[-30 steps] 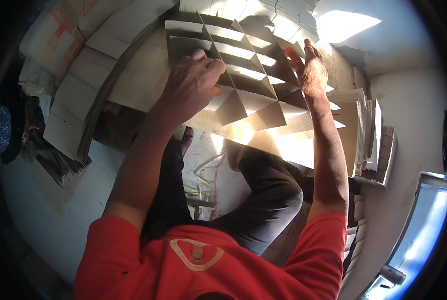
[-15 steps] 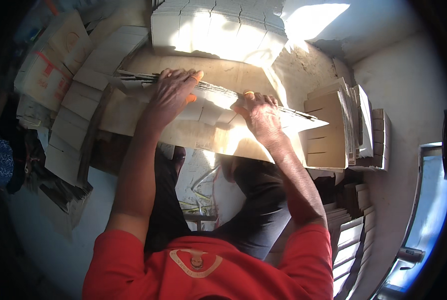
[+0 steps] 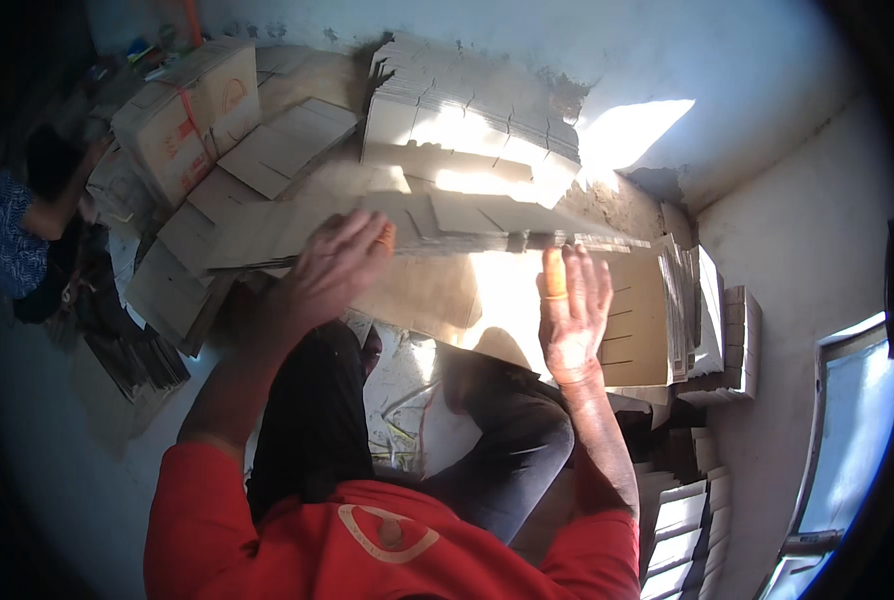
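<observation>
A thin stack of slotted cardboard sheets (image 3: pixel 285 228) lies across the board in front of me, its near edges toward my palms. My left hand (image 3: pixel 339 262) is against that near edge, left of the middle, fingers stretched out and slightly blurred. Farther right, my right hand (image 3: pixel 574 312) has its fingers straight and upright, the tips at the stack's near edge. Neither hand is wrapped round anything. Orange coverings show on a digit of each hand. Under the stack, a bare brown board (image 3: pixel 422 292) is partly sunlit above my knees.
Behind stands a tall bundle of slotted cardboard (image 3: pixel 467 125). More cardboard sheets (image 3: pixel 650 325) stand upright at the right, by the wall. At the left are a taped carton (image 3: pixel 192 125) and loose flat pieces (image 3: pixel 287 145). Another person (image 3: pixel 17 235) sits at the far left.
Both hands have gone from gripping the sheets' upper edge to flat, stretched fingers at the near edge. The stack has tipped away from me to lie flatter. The view has shifted.
</observation>
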Demonstrator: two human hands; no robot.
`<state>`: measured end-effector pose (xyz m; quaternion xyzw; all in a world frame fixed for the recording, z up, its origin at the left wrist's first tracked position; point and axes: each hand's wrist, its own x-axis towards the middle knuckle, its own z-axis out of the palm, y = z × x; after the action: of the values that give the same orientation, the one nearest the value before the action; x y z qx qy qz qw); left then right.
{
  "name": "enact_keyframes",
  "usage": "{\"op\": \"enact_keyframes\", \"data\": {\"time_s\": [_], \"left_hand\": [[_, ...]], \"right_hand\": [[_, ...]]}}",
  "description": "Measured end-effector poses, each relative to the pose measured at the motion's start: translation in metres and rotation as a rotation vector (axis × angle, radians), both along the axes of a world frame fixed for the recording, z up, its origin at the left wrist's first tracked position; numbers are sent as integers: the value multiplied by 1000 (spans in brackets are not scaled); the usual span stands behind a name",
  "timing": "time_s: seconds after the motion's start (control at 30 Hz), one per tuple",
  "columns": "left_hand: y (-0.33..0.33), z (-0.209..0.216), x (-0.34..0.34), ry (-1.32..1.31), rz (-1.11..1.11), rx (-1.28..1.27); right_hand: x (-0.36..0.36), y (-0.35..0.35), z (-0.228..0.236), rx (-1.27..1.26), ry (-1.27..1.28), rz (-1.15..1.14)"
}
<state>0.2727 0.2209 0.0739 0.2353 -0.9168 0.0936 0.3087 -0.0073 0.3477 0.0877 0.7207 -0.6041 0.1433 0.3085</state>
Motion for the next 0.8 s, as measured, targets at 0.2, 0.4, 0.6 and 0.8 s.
{"op": "enact_keyframes", "data": {"time_s": [0.2,0.4,0.6,0.8], "left_hand": [[-66,-53,102,-75,590,-176],[-123,-123,146,-383,849,127],[-125,-124,133,-278,738,210],[-99,-92,88,-269,568,295]], "right_hand": [[-86,59,-17,-16,104,-276],[-186,112,-46,56,137,-661],[-240,125,-60,102,-3,-933],[-250,117,-73,179,-85,-928]]}}
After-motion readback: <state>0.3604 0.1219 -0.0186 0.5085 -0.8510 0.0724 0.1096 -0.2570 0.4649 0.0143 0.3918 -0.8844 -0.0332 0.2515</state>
